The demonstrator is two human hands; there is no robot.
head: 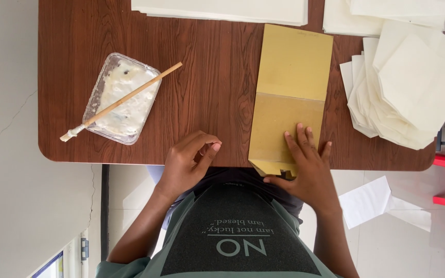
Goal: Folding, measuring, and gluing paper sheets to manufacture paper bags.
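A dark wood tabletop (207,92) stands over pale floor tiles. At its near edge, the right hand (305,164) lies open, pressing flat on a folded yellow-brown paper (289,98). The left hand (189,159) rests loosely curled, holding nothing, just beside it.

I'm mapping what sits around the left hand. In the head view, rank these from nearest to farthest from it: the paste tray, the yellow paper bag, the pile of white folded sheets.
From the left hand:
1. Yellow paper bag, just beside it, under the right hand.
2. Paste tray, on the table's other side, brush across it.
3. Pile of white folded sheets, beyond the bag at the table's far end.
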